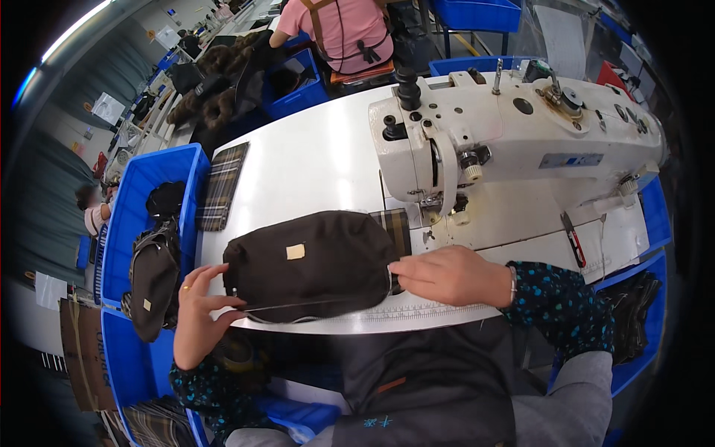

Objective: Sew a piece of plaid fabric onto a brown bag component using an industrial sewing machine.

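Note:
A dark brown fabric pouch (320, 257) with a small beige patch lies on the white sewing table (298, 179), near its front edge. Along its near side runs a pale line that looks like a zipper. My left hand (199, 309), a ring on one finger, grips the pouch's left end between thumb and fingers. At the opposite end, my right hand (456, 276) pinches the corner with its fingertips. Behind the pouch's right part a piece of plaid cloth (396, 229) shows, partly covered. The white sewing machine (514, 141) stands just beyond my right hand.
Folded plaid fabric (222, 186) rests at the table's left edge. Beside it, a blue bin (119, 246) holds dark pouches. Red-handled snips (573, 242) lie right of the needle area. Another blue bin (655, 320) with dark cloth stands at right. A person in pink (350, 33) sits beyond the table.

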Demonstrator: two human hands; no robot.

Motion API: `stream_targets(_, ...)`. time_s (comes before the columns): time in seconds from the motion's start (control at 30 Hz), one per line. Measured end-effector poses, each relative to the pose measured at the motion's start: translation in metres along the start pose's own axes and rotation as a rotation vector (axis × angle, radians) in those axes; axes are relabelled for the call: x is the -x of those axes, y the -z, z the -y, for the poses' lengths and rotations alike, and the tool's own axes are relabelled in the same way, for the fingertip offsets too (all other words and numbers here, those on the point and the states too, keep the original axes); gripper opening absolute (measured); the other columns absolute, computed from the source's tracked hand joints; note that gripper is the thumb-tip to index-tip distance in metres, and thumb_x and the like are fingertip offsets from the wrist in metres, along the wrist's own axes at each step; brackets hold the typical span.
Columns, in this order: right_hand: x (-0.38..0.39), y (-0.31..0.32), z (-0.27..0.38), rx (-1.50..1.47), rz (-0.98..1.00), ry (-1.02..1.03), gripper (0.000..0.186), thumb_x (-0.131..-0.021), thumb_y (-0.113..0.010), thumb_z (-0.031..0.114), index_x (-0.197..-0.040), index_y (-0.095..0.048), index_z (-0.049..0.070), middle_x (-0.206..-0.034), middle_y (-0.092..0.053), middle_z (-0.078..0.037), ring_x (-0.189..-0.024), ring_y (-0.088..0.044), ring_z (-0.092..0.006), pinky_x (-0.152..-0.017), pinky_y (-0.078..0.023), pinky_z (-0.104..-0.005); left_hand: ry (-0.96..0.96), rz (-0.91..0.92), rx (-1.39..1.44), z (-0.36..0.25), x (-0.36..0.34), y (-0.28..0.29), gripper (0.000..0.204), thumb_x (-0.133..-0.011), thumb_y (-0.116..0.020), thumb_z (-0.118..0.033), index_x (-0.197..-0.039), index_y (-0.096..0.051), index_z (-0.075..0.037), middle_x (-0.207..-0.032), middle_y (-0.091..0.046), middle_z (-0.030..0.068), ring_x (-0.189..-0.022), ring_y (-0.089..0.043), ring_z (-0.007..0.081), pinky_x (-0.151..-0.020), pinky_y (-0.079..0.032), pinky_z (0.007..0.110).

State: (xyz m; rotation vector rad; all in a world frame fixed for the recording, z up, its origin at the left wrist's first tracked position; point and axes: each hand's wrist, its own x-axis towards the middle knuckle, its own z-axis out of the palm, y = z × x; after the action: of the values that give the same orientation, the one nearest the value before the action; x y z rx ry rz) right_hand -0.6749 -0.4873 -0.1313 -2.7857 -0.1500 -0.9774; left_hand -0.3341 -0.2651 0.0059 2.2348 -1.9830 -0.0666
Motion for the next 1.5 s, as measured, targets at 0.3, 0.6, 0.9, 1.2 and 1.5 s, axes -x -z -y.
stream_targets(0.3,0.02,-0.027,-0.014,0.013,0.086,0.01,0.019,-0.081,-0.064,0.014,-0.095,-0.066,0.001,-0.114,-0.068,-0.015,-0.095,-0.07,-0.026,-0.081,-0.059,-0.0347,-0.174,-0.158,0.103,-0.08,-0.116,-0.106,0.028,-0.086,-0.078,-0.027,-0.105,-0.071,-0.006,-0.116,-0.07,0.0072,-0.111,-0.064,0.03,-0.099,-0.046,0.044)
stream_targets(0.6,0.026,-0.014,-0.007,0.049,0.158,0.055,0.02,-0.079,-0.063,0.014,-0.091,-0.067,-0.001,-0.11,-0.069,-0.019,-0.09,-0.067,-0.0234,-0.08,-0.056,-0.0306,-0.09,0.125,0.16,-0.109,-0.172,-0.137,0.04,-0.074,-0.085,-0.041,-0.092,-0.076,-0.007,-0.08,-0.069,0.0064,-0.087,-0.067,0.0289,-0.098,-0.043,0.049)
stream_targets(0.9,0.024,-0.015,-0.001,0.07,0.132,0.075,0.021,-0.075,-0.064,0.014,-0.088,-0.068,-0.003,-0.099,-0.07,-0.02,-0.08,-0.068,-0.0239,-0.072,-0.056,-0.0314,-0.251,0.238,0.668,-0.112,-0.177,-0.16,0.039,-0.084,-0.086,-0.028,-0.108,-0.074,-0.001,-0.097,-0.076,0.0119,-0.087,-0.071,0.022,-0.083,-0.054,0.033)
stream_targets(1.2,0.017,0.002,0.01,0.165,0.087,0.11,0.022,-0.075,-0.064,0.017,-0.087,-0.07,-0.001,-0.083,-0.067,-0.008,-0.066,-0.056,-0.014,-0.056,-0.042,-0.0241,-0.205,0.041,0.418,-0.121,-0.174,-0.171,0.044,-0.077,-0.089,-0.036,-0.099,-0.073,-0.002,-0.089,-0.073,0.0122,-0.08,-0.07,0.029,-0.073,-0.054,0.038)
stream_targets(1.5,0.022,-0.003,0.009,0.388,0.172,0.012,0.022,-0.078,-0.064,0.016,-0.085,-0.071,-0.004,-0.09,-0.073,-0.023,-0.063,-0.061,-0.0144,-0.051,-0.041,-0.025,-0.255,0.041,0.423,-0.114,-0.169,-0.173,0.029,-0.085,-0.082,-0.025,-0.1,-0.074,-0.002,-0.084,-0.072,0.0145,-0.073,-0.069,0.0313,-0.066,-0.053,0.038)
